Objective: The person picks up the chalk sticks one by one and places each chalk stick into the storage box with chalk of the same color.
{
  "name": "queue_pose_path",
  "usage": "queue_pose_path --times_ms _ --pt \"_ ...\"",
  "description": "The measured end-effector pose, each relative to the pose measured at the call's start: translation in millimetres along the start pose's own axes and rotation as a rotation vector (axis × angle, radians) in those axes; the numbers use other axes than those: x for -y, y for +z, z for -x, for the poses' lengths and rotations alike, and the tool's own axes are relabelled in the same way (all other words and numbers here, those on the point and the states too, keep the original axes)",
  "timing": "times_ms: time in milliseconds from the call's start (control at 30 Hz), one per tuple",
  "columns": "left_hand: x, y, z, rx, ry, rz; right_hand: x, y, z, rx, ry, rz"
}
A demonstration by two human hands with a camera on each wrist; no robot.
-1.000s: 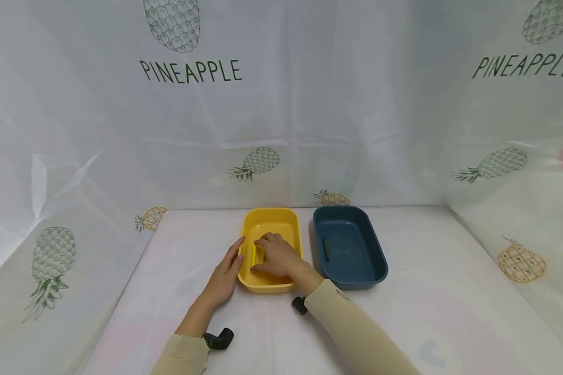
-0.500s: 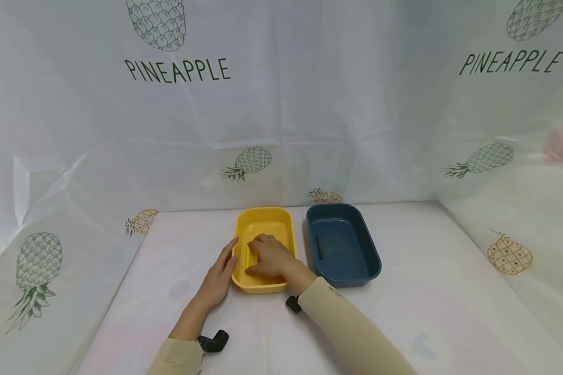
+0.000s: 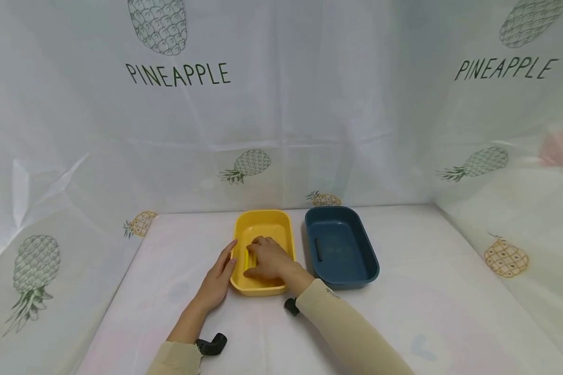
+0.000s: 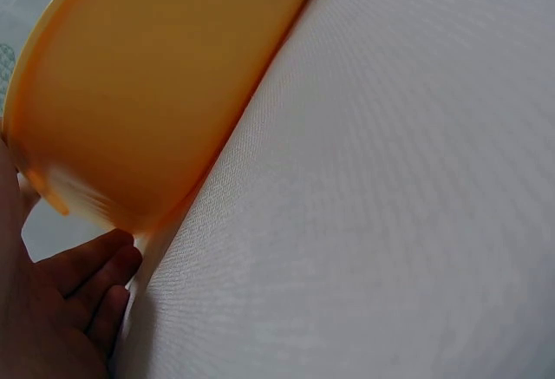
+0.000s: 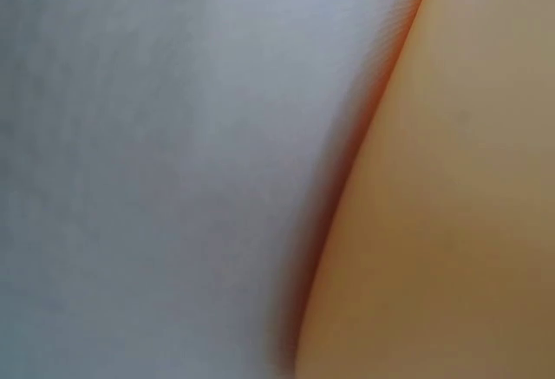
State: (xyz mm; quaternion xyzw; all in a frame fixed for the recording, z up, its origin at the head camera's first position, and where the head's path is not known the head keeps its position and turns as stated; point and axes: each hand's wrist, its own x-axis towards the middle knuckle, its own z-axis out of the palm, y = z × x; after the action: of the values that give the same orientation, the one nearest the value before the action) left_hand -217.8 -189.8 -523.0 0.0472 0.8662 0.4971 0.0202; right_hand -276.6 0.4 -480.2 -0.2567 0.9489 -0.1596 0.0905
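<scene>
In the head view a yellow tray [image 3: 274, 229] sits on the table, its outer wall also filling much of the left wrist view. My left hand [image 3: 213, 286] rests against the tray's left side, fingers fairly straight and touching the rim. Inside the tray, my right hand [image 3: 269, 260] reaches down with thumb and fingers spread around the ends of a slim yellow bar [image 3: 246, 259], which it pinches. The hand hides much of the bar, so its exact kind is unclear. The right wrist view shows only the yellow tray wall [image 5: 451, 188] and white cloth.
A dark blue tray [image 3: 344, 245] stands just right of the yellow one, with a dark thin stick [image 3: 318, 250] inside along its left wall. White cloth [image 3: 427, 312] covers the table. A pineapple-printed sheet [image 3: 328, 104] hangs behind and at the sides.
The head view has shifted slightly, so the scene sits a little further left. Both hands keep the same places at the yellow tray.
</scene>
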Motion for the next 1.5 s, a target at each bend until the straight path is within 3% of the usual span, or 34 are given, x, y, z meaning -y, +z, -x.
queue_pose_path --times_ms 267,1033,1500 --pt "5.8 -4.8 8.2 0.008 -0.012 -0.009 8 7 0.3 0.002 -0.013 0.024" --pt "-0.8 0.6 -2.6 0.012 -0.011 -0.001 2 -12 5.9 -0.007 -0.025 0.019" --pt "2.3 0.8 -5.0 0.013 -0.003 -0.011 3 -20 19.4 -0.015 -0.075 0.101"
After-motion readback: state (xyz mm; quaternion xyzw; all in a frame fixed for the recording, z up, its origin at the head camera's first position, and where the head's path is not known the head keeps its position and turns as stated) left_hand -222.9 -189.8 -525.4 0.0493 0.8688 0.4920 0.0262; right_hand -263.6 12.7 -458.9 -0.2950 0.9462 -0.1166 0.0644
